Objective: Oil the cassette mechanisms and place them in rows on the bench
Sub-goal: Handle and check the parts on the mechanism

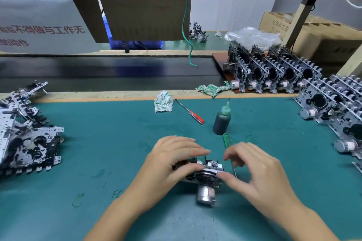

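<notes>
**Cassette mechanism held at near centre of desk, both hands on it**

Head view. Green mat-covered desk. One cassette mechanism at near centre, resting on the mat, cylindrical motor end pointing toward the near edge. Left hand gripping its left side, fingers curled over the top edge, thumb on the near face. Right hand at its right end, thumb tip touching the corner of the frame, fingers curled above and holding a thin green-handled tool whose metal shaft runs down beside the mechanism. Exact tool grip partly hidden by the fingers.

Dark oil bottle with green needle cap standing upright just beyond the hands, slightly right of centre. Red-handled screwdriver lying flat to its left, tip pointing far-left. Crumpled white-and-green rag further left, near the far edge of the mat; second rag on the wooden strip beyond.

Heap of loose mechanisms at far left of desk, unordered, overlapping. Rows of mechanisms standing upright on a brown board at far right; further rows along the right edge of the mat, motors facing left.

Black conveyor belt running across behind the desk. White sign with red characters hanging upper left. Cardboard boxes at far right.
</notes>
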Tool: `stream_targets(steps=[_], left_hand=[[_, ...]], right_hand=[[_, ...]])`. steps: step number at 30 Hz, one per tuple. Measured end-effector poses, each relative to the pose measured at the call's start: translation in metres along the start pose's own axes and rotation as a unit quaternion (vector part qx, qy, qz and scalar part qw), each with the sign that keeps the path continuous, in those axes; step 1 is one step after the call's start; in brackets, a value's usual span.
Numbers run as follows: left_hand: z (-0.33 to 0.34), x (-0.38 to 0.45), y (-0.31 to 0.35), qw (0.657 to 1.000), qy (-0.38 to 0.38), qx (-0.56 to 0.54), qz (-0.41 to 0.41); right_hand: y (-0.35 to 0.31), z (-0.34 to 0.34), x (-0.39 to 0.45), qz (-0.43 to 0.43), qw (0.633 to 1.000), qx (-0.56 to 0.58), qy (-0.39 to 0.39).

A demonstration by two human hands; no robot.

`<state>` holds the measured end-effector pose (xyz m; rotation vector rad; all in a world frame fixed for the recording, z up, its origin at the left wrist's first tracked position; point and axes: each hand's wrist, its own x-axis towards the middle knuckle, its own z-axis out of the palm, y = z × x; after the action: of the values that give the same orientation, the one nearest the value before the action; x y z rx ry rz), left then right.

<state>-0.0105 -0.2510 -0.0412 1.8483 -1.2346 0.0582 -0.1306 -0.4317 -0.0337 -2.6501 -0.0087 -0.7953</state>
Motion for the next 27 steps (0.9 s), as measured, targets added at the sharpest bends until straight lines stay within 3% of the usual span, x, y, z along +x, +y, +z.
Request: stream_targets(steps=[5, 10, 14, 19, 27], left_hand=[[-0.02, -0.004, -0.002, 0.993, 0.016, 0.111, 0.034], [-0.026, 0.005, 0.005, 0.982, -0.015, 0.165, 0.089], [-0.016, 0.038, 0.028, 0.973, -0.026, 0.176, 0.15], [0.024, 0.115, 0.066, 0.952, -0.059, 0.19, 0.233], [0.129, 0.233, 0.103, 0.949, -0.091, 0.205, 0.223]], right_hand=[[-0.022, 0.002, 0.032, -0.127, 0.977, -0.15, -0.078], [-0.017, -0.004, 0.04, -0.173, 0.961, -0.167, -0.137], [0.0, -0.033, 0.033, -0.125, 0.982, -0.098, -0.107], [0.041, -0.092, 0.028, -0.029, 0.988, -0.137, -0.058], [0.135, -0.147, 0.029, 0.154, 0.965, -0.211, 0.0]])
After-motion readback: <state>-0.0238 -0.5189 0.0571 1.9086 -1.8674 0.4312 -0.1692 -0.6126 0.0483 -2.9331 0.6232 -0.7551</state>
